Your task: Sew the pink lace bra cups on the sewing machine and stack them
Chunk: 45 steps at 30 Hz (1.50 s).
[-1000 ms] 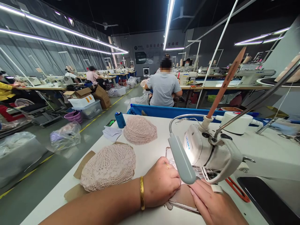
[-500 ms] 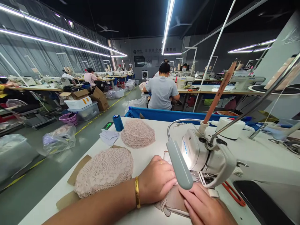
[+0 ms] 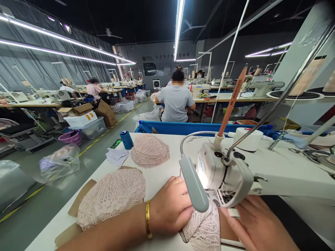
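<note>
Now, lace [image 3: 205, 226] lies just left of the exposed brown piece [image 3: 228, 226], before the machine [image 3: 213, 167]; far more shows than half a second ago, so layers seem mid-arrangement. Left hand [image 3: 171, 205] curled at lace edge, pinch can't be told; right hand [image 3: 261, 221] shifted right, fingers spread.

Rough lace cloth [image 3: 205, 230], smooth plastic lamp [image 3: 193, 184]

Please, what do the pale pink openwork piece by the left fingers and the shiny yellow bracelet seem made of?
Pale pink openwork piece: probably lace fabric, matte; holes and cord-like lines show.
Shiny yellow bracelet: likely polished metal, given its bright highlights; whether gold or plated, I cannot tell.
</note>
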Available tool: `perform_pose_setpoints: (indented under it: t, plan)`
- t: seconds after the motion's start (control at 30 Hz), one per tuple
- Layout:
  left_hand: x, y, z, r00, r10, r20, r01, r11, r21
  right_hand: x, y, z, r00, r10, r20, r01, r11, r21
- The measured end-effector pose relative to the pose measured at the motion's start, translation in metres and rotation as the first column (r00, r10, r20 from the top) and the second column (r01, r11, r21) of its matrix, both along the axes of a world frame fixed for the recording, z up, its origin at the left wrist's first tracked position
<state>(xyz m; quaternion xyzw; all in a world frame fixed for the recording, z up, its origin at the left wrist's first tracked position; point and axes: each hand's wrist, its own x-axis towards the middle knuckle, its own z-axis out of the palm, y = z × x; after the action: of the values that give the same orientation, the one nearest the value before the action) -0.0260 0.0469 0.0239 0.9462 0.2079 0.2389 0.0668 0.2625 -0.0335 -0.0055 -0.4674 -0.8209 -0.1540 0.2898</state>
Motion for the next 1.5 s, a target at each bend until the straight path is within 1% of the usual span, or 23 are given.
perform_pose_setpoints:
  t: [0.03,0.1,0.13,0.17,0.2,0.27,0.3,0.37,0.4,0.47,0.53,0.6,0.73,1.0,1.17,1.3,1.37,1.43,1.5]
  plan:
    - [0.0,0.002,-0.001,1.0,0.003,-0.013,-0.002,1.0,0.023,-0.006,-0.002,-0.001,0.997,0.077,0.017,-0.076,0.995,-0.062]
    - [-0.001,0.006,-0.005,0.997,0.034,-0.07,-0.029,0.998,0.061,-0.017,-0.004,-0.004,0.974,0.216,0.06,-0.203,0.963,-0.178]
    - [-0.002,0.007,-0.006,0.994,0.05,-0.099,-0.043,0.997,0.071,-0.019,-0.004,-0.006,0.97,0.232,0.068,-0.213,0.954,-0.213]
    - [-0.002,0.006,-0.007,0.991,0.057,-0.121,-0.049,0.996,0.073,-0.017,-0.002,-0.008,0.974,0.212,0.08,-0.189,0.956,-0.224]
    - [-0.002,0.004,-0.008,0.99,0.053,-0.13,-0.045,0.997,0.068,-0.011,0.0,-0.01,0.98,0.173,0.102,-0.149,0.967,-0.207]
    - [0.0,-0.003,-0.007,0.991,0.017,-0.13,-0.01,0.999,0.051,0.006,0.004,-0.011,0.987,0.044,0.157,-0.026,0.993,-0.114]
    - [0.001,-0.007,-0.006,0.991,-0.013,-0.131,0.019,0.999,0.042,0.014,0.006,-0.011,0.983,0.024,0.181,-0.015,0.999,-0.047]
    - [0.004,-0.014,-0.004,0.987,-0.071,-0.142,0.076,0.997,0.028,0.023,0.006,-0.009,0.979,0.003,0.202,-0.003,1.0,-0.001]
    - [0.005,-0.016,-0.004,0.985,-0.091,-0.148,0.096,0.995,0.023,0.022,0.004,-0.008,0.98,0.023,0.199,-0.026,1.0,0.011]
    - [0.006,-0.018,-0.005,0.982,-0.111,-0.153,0.115,0.993,0.02,0.01,0.0,-0.006,0.975,0.104,0.195,-0.101,0.995,-0.027]
    - [0.005,-0.018,-0.008,0.983,-0.115,-0.142,0.12,0.993,0.024,-0.007,-0.003,-0.005,0.959,0.199,0.201,-0.174,0.975,-0.136]
    - [0.004,-0.017,-0.011,0.985,-0.116,-0.125,0.121,0.992,0.036,-0.02,-0.006,-0.005,0.954,0.254,0.158,-0.219,0.953,-0.211]
    - [0.003,-0.019,-0.014,0.987,-0.112,-0.115,0.119,0.992,0.049,-0.023,-0.007,-0.006,0.971,0.234,0.055,-0.21,0.937,-0.279]
    - [0.005,-0.022,-0.011,0.987,-0.102,-0.128,0.112,0.991,0.073,-0.018,-0.004,-0.01,0.965,0.255,0.064,-0.22,0.915,-0.337]
    - [0.005,-0.021,-0.014,0.991,-0.075,-0.11,0.086,0.991,0.1,-0.019,-0.003,-0.005,0.968,0.242,0.064,-0.215,0.934,-0.285]
    - [0.005,-0.016,-0.015,0.992,-0.046,-0.121,0.059,0.992,0.111,-0.021,-0.001,-0.005,0.987,0.16,0.036,-0.147,0.961,-0.233]
    - [0.004,-0.015,-0.015,0.99,-0.039,-0.132,0.054,0.993,0.107,-0.021,0.0,-0.008,0.989,0.136,0.063,-0.122,0.975,-0.186]
    - [0.003,-0.014,-0.016,0.989,-0.049,-0.136,0.065,0.992,0.109,-0.019,-0.001,-0.01,0.979,0.158,0.126,-0.143,0.983,-0.119]
    - [0.003,-0.015,-0.017,0.988,-0.071,-0.138,0.086,0.991,0.105,-0.018,-0.001,-0.01,0.96,0.212,0.185,-0.202,0.977,-0.073]
